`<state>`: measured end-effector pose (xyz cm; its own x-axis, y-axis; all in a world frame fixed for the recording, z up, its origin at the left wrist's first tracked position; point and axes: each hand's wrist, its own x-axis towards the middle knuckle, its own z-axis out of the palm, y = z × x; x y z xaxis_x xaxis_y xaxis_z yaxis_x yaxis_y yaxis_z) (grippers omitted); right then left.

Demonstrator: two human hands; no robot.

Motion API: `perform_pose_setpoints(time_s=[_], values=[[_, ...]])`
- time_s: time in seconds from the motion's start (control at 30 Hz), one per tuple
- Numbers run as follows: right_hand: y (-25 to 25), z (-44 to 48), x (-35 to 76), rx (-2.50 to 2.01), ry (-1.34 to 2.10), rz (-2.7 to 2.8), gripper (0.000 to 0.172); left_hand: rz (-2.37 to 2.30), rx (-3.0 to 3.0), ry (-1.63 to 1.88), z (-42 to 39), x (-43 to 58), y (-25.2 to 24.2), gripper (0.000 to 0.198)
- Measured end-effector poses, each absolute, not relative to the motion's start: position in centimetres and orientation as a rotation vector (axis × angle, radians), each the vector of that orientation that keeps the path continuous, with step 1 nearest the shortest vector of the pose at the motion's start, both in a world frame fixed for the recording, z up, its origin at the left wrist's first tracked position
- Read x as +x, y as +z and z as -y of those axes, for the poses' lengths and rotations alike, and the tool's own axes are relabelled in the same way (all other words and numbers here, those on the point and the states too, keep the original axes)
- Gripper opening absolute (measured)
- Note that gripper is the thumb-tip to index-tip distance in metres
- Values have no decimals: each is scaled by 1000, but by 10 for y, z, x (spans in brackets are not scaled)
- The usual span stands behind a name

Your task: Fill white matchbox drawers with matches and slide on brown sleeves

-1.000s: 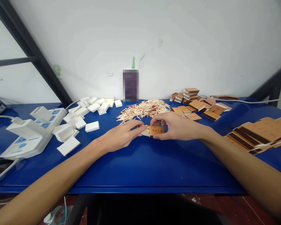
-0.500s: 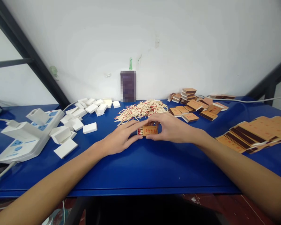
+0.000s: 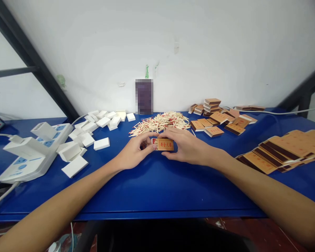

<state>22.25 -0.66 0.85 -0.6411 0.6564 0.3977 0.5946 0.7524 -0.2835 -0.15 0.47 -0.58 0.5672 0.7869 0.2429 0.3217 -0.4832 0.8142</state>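
Note:
A tan matchbox [image 3: 166, 144] with red lettering is held between my two hands, just in front of the heap of matches [image 3: 161, 123]. Its white tray juts out of the sleeve on the left, and red-headed matches show inside. My right hand [image 3: 187, 145] grips the sleeve, thumb at the near edge and fingers along the far edge. My left hand [image 3: 136, 148] is closed on the tray's exposed end, with the thumb at its near left corner. The palm of the left hand hides part of its curled fingers.
Several white trays [image 3: 101, 143] lie at left, beside a white power strip [image 3: 46, 157] with plugged-in chargers. Matchbox sleeves [image 3: 214, 131] are piled at back right, with flattened sleeves [image 3: 291, 148] at far right. A pixelated dark rectangle [image 3: 144, 96] stands against the wall.
My left fingers have curled in, and the thumb has come up to the tray's end. The matchbox has shifted slightly left. A single match now shows right of the heap.

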Motion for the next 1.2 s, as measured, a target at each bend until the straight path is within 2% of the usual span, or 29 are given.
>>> perform_pose_setpoints(time_s=[0.33,0.57,0.73,1.0,1.2], values=[[-2,8,216,-857,137,2409,48,-853,2025,830,-9,-4,-8,36],[-1,5,218,-879,109,2399,38,-785,2059,810,-11,-8,-6,33],[0,9,215,-825,120,2400,29,-725,1978,763,-14,-9,-10,41],[12,20,210,-810,117,2391,28,-689,2002,676,-12,-10,-4,43],[27,76,238,-1183,-236,2350,29,-824,2188,641,-8,-10,-2,40]])
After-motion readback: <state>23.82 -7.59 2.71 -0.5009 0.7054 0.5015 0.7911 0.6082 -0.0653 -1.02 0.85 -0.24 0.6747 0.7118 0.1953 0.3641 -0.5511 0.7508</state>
